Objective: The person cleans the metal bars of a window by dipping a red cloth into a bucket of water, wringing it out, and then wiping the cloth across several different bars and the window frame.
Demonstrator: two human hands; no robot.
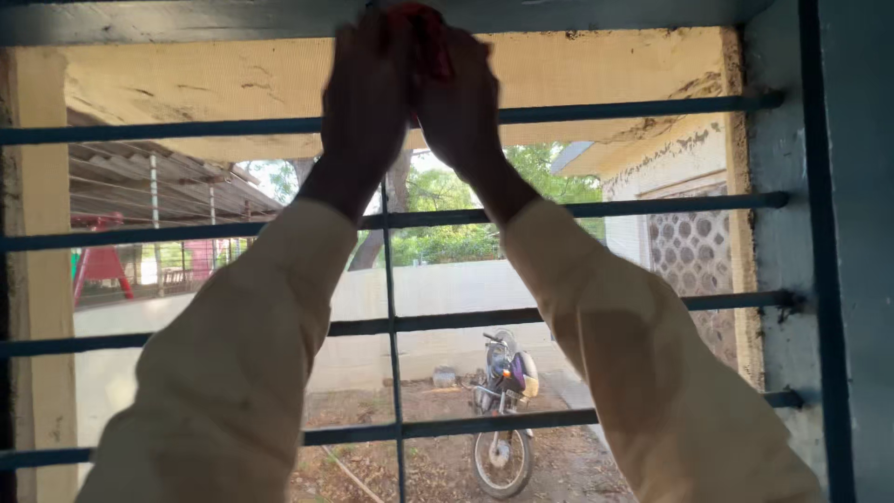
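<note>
Both my arms, in cream sleeves, reach up to the top of a barred window. My left hand (365,98) and my right hand (458,98) are raised side by side against the window's upper edge. Between them they grip a red cloth (430,42), bunched where the fingers meet near the top of the thin vertical bar (392,307). The hands cover the topmost horizontal bar (186,129) at its middle. Most of the cloth is hidden by my fingers.
Several dark blue horizontal bars (652,207) cross the opening, set in a grey-blue frame (843,251) at right. Outside stand a parked motorcycle (504,410), a white wall (438,298), a shed roof at left and green trees.
</note>
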